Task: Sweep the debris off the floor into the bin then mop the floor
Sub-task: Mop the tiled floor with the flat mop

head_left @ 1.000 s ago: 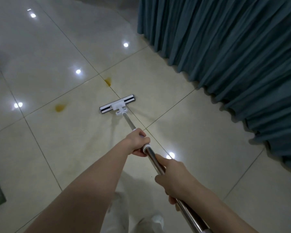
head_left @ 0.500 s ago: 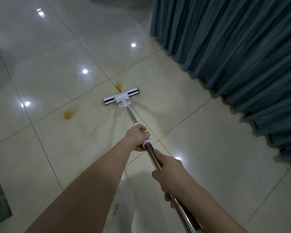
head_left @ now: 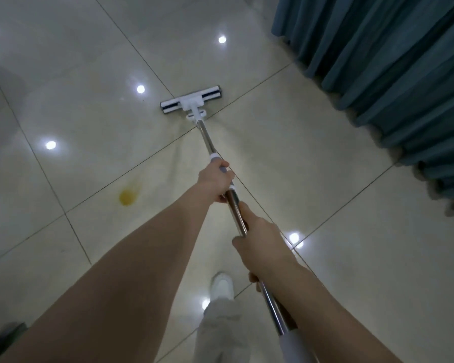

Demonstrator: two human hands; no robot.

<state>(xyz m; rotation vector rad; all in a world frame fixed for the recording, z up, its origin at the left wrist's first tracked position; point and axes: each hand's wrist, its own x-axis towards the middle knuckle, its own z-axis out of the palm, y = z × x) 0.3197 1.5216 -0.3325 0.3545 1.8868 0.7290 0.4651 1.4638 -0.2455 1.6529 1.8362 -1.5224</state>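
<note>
Both hands — left hand (head_left: 215,182) ahead, right hand (head_left: 260,242) behind — grip the mop (head_left: 192,102) (head flat on tile).

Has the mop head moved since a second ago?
Yes. The mop head went forward, farther from the camera: earlier about level with the yellow stain, now well beyond it.

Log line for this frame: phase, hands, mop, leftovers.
phase: mopping | left hand: grips mop pole | right hand: grips mop pole | mop head: on floor | yellow stain: unwiped, left of mop pole
</note>
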